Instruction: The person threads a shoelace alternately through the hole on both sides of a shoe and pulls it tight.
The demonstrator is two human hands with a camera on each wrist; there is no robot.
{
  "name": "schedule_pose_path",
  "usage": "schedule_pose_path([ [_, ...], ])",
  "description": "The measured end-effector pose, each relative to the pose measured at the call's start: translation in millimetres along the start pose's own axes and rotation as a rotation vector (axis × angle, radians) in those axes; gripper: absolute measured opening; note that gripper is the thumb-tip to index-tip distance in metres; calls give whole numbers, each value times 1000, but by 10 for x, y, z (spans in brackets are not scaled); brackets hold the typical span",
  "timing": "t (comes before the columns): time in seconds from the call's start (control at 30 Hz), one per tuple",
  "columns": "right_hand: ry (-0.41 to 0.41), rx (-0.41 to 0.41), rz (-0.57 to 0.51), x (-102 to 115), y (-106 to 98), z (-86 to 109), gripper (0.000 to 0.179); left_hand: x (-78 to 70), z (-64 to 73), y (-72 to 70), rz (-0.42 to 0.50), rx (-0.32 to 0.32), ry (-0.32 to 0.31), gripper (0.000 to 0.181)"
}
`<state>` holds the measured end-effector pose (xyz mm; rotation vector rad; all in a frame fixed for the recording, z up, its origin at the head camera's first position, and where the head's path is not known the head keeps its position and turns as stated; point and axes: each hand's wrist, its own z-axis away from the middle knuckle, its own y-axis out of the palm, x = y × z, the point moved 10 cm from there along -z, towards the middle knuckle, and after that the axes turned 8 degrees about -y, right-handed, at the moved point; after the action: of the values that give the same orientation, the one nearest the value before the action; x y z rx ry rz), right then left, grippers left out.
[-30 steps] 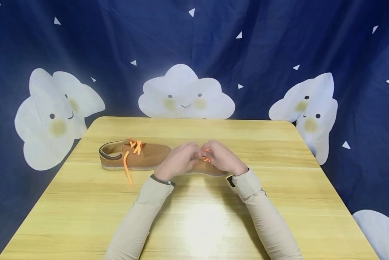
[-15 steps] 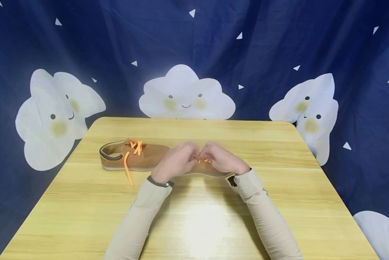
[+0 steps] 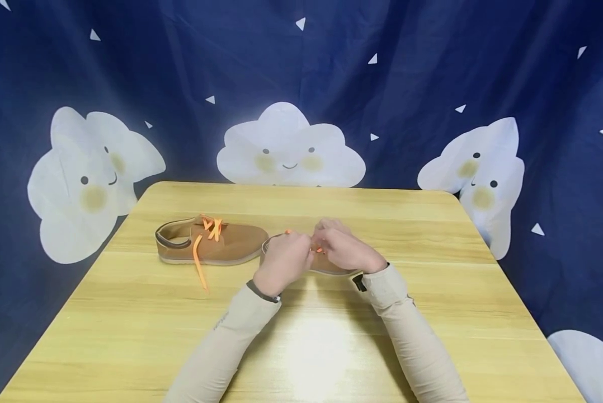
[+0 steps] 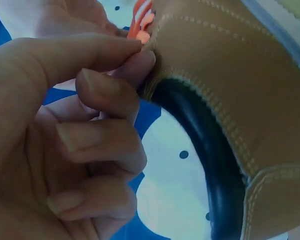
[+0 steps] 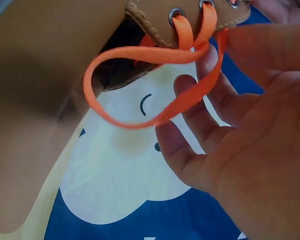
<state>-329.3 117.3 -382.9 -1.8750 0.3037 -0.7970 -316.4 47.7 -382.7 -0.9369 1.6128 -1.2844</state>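
A brown shoe (image 3: pixel 328 267) with orange laces lies under both hands on the wooden table, its toe to the right. The left hand (image 3: pixel 283 257) has thumb and index finger pinched at the lace beside the shoe's opening; the other fingers curl inward in the left wrist view. With the thumb and index finger, the right hand (image 3: pixel 345 247) pinches the orange shoelace (image 5: pixel 125 54), which bends into a wide loop near the metal eyelets (image 5: pixel 176 14). In the head view the hands cover most of the lacing.
A second brown shoe (image 3: pixel 241 242) stands left of the hands, its toe close to the first one's heel. One loose orange lace end (image 3: pixel 199 268) hangs from it onto the table (image 3: pixel 130 330). Behind the table is a dark blue curtain (image 3: pixel 402 84) with white clouds.
The left hand has shifted right and turned, uncovering the worked shoe's heel and an orange bit of lace. The right hand stays over the lacing; the second shoe has not moved.
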Motion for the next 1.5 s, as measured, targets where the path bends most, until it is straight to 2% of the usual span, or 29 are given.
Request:
schedule_pose_path([
  [0.1, 66, -28, -75, -98, -68, 51, 28, -3, -3, -4, 35, 0, -1, 44],
  [0.17, 138, -17, -110, -214, -75, 113, 53, -2, -4, -10, 67, 4, 1, 45],
  [0.23, 237, 47, -123, -357, -15, 197, 81, -1, -6, -13, 95, 13, 4, 46],
  [0.3, 297, 132, -93, -471, 80, 259, 91, 2, -7, -14, 113, 27, 3, 48],
  [0.4, 343, 213, -66, -577, 195, 299, 81, 15, -5, -16, 128, 44, -3, 50],
  [0.53, 375, 194, -66, -634, 216, 275, 53, 18, 10, -24, 142, 51, 6, 52],
  [0.73, 412, 189, -63, -653, 227, 256, 40, 9, 106, -57, 176, 53, 27, 49],
  [0.87, 442, 199, -63, -656, 235, 277, 41, -22, 244, -89, 222, 90, 86, 48],
  [1.0, 460, 194, -60, -664, 234, 297, 44, -23, 424, -181, 240, 121, 138, 46],
  [1.1, 471, 189, -55, -678, 232, 297, 46, 0, 571, -277, 264, 132, 177, 40],
  [1.2, 481, 194, -60, -684, 243, 298, 43, 19, 720, -371, 300, 134, 244, 33],
  [1.3, 484, 199, -65, -679, 258, 298, 39, 53, 868, -472, 331, 146, 303, 31],
  [1.5, 476, 198, -55, -682, 267, 293, 38, 158, 1148, -697, 405, 200, 371, 33],
])
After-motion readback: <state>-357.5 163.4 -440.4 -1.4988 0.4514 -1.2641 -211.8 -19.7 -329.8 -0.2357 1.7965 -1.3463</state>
